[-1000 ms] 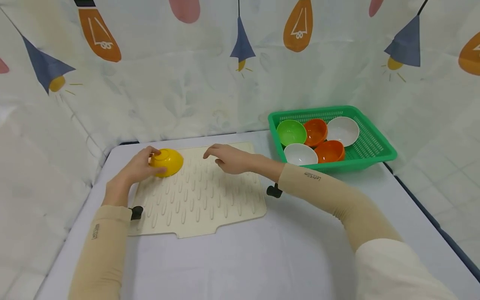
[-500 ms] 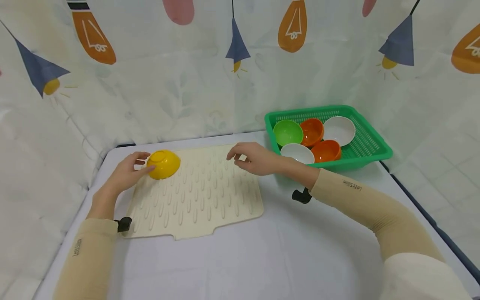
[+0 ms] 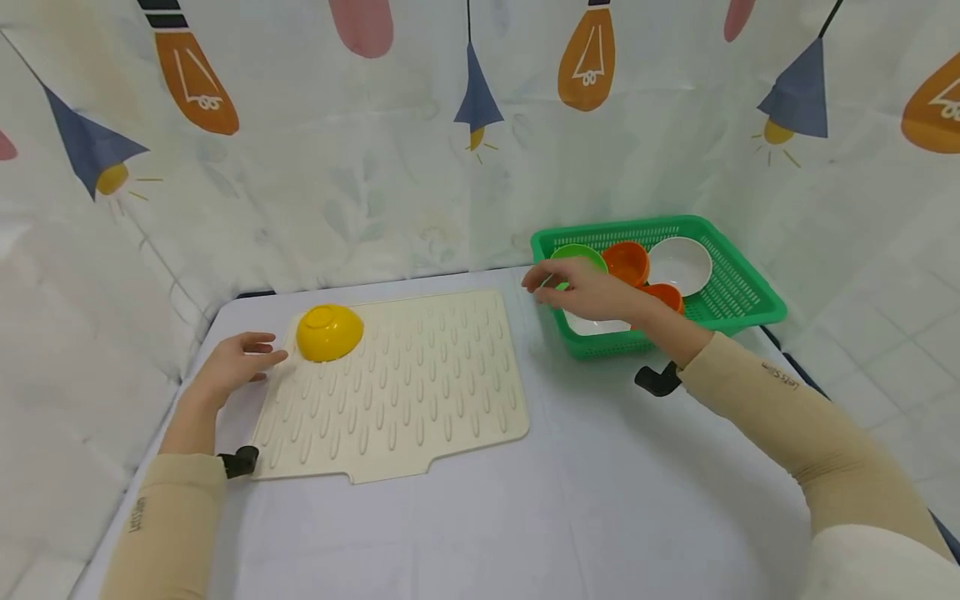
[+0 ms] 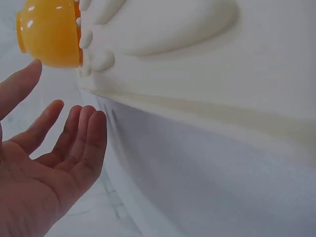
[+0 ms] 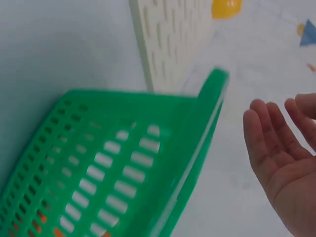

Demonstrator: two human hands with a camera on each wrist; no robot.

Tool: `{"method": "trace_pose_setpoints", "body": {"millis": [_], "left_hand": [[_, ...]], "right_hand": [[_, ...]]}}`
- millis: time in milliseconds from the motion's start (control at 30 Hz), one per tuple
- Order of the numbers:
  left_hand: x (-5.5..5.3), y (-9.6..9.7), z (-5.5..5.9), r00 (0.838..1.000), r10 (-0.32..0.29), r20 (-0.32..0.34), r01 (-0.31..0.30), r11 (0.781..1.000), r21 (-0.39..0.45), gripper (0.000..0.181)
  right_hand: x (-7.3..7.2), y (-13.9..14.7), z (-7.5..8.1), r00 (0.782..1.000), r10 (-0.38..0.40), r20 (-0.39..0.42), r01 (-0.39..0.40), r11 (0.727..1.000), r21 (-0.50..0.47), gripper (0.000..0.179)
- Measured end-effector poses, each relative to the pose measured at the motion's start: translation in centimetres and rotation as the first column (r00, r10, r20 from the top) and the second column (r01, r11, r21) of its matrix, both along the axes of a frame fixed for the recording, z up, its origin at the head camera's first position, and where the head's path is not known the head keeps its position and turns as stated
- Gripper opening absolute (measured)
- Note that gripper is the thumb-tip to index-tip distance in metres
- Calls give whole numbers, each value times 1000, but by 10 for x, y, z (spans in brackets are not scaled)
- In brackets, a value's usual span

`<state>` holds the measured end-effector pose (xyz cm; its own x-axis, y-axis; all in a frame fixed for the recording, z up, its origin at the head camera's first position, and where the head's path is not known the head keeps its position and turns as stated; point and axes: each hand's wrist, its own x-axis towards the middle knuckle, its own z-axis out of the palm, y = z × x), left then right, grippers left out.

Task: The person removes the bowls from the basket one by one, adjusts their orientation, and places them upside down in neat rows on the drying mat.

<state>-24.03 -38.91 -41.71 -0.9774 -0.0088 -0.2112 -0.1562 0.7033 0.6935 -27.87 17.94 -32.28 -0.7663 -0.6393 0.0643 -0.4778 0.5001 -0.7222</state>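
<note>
Upside down on the far left corner of a cream ribbed drying mat (image 3: 397,392) rests a yellow bowl (image 3: 330,333). My left hand (image 3: 236,362) is just left of the bowl and apart from it, fingers loosely bent and holding nothing; the left wrist view shows the gap between fingertips and bowl. Over the left side of a green basket (image 3: 660,225) hovers my right hand (image 3: 581,287), relaxed, with nothing in it. It partly covers a green bowl (image 3: 577,251) and a white bowl (image 3: 596,323). Two orange bowls (image 3: 626,262) and another white bowl (image 3: 680,265) also sit in the basket.
A white cloth covers the table (image 3: 465,525). Behind it and at both sides hangs a pale curtain (image 3: 412,183) printed with lamps and bulbs. The basket stands at the back right, to the right of the mat.
My left hand has let go of the yellow bowl and drawn back to the left. My right hand has moved right, from above the mat to over the basket.
</note>
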Motion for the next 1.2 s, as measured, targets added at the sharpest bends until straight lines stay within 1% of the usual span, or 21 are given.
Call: {"method": "trace_pose_setpoints", "body": {"millis": [100, 200, 267, 333, 433, 533, 700, 767, 933, 1000, 1100, 1200], "left_hand": [[0, -5, -1, 998, 33, 62, -35, 999, 37, 82], [1, -7, -1, 989, 60, 138, -70, 995, 66, 83], [0, -7, -2, 983, 61, 174, -74, 995, 71, 82], [-1, -7, -3, 981, 47, 190, -62, 995, 72, 79], [-3, -7, -4, 983, 23, 183, -34, 998, 54, 74], [-7, -6, -5, 986, 0, 170, -7, 999, 39, 70], [-13, -5, -4, 987, -27, 159, 21, 999, 43, 66], [-14, -5, -5, 986, -27, 164, 20, 999, 46, 67], [-15, -4, -4, 983, -17, 185, 9, 999, 45, 68], [-15, -3, -2, 981, -14, 191, 6, 999, 37, 69], [-15, -3, 0, 980, -11, 197, 5, 1000, 31, 72], [-13, -3, 2, 978, -4, 207, -3, 1000, 31, 74]], "right_hand": [[-7, 21, 5, 994, -25, 104, 27, 1000, -14, 28], [-12, 43, 8, 975, -68, 212, 71, 997, -4, 32], [-15, 56, 9, 961, -107, 256, 111, 994, 1, 33], [-17, 67, 9, 948, -146, 284, 154, 988, -4, 34], [-18, 84, 11, 935, -212, 284, 216, 976, 15, 39], [-18, 99, 15, 918, -279, 283, 277, 960, 50, 44], [-22, 126, 18, 878, -364, 310, 361, 930, 69, 52], [-23, 135, 19, 868, -399, 295, 389, 916, 95, 55], [-25, 155, 18, 854, -451, 261, 415, 891, 181, 59], [-25, 162, 17, 844, -462, 271, 417, 884, 209, 62], [-25, 169, 15, 823, -486, 296, 427, 871, 243, 66], [-27, 174, 11, 811, -484, 328, 406, 870, 281, 68]]}}
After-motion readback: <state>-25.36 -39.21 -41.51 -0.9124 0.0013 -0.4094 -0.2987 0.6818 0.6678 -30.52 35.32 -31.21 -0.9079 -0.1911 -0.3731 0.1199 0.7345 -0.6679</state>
